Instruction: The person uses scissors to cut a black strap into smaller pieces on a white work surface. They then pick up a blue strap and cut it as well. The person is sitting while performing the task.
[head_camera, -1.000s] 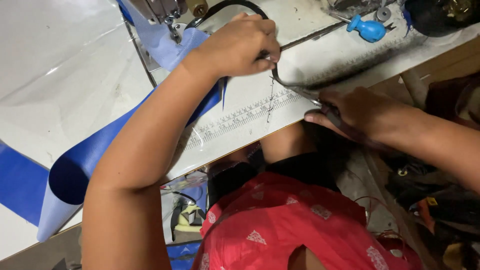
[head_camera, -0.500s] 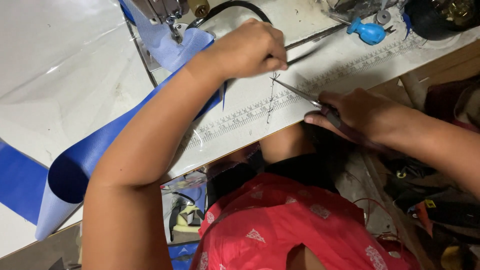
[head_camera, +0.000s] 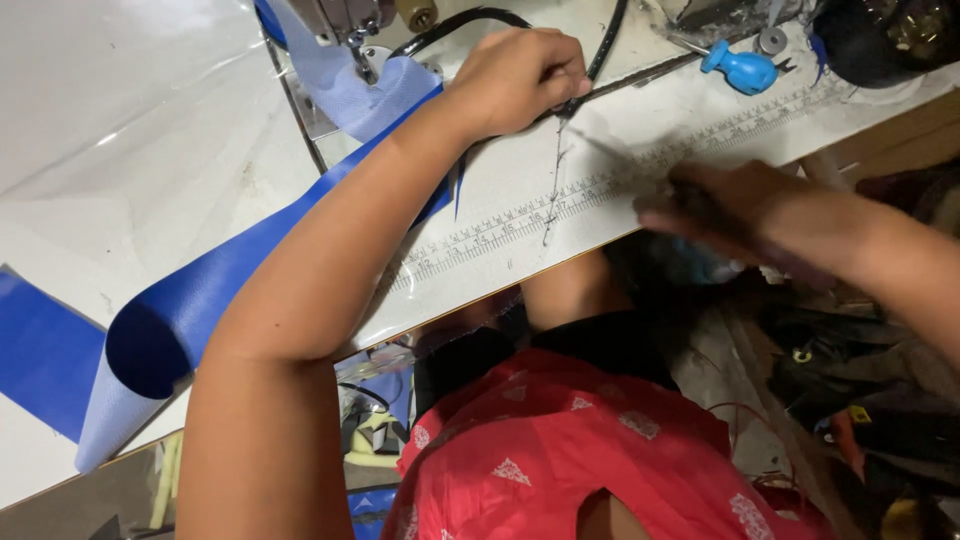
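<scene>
The person wears a red top (head_camera: 590, 450) scattered with small white printed motifs, over a black garment (head_camera: 600, 345) that shows at the upper edge of the red cloth. Both forearms are bare, with no sleeves reaching them. The left hand (head_camera: 520, 80) and the right hand (head_camera: 720, 200) carry no gloves, and no rings or watch can be made out.

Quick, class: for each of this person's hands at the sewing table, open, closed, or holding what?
Left hand: closed, pinching the top of a thin dark strip against the white table.
Right hand: closed and motion-blurred; what it holds cannot be told.
</scene>
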